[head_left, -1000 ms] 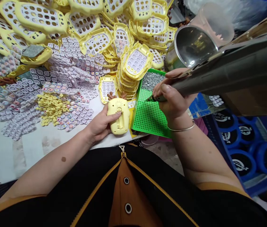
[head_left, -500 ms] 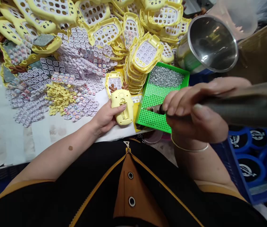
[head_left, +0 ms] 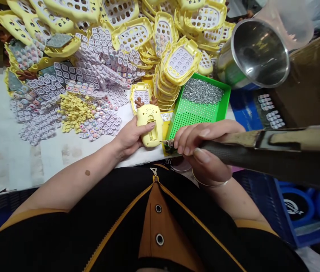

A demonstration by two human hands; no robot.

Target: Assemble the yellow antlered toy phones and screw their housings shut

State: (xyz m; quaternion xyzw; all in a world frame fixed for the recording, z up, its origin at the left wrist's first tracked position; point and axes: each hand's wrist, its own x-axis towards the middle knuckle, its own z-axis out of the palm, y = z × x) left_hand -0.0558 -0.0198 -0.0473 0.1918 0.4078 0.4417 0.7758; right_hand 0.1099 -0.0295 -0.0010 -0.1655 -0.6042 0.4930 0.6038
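My left hand is closed round a yellow toy phone with brown antlers, its thumb across the open battery compartment on the back. In my right hand is a dark powered screwdriver, held level and pointing left. The screwdriver's tip is by the lower right corner of the toy; whether it touches the casing I cannot tell. Just beyond my right hand lies a green perforated tray with a heap of small silver screws at its far end.
Yellow shells stand stacked behind the toy. White keypad sheets and small yellow parts are heaped at left. A metal cup stands beyond the tray. At lower right is a blue crate holding round blue-rimmed items.
My right hand has brought the screwdriver left and slightly down, from over the green tray to the toy's lower right corner. My left hand keeps its hold on the toy.
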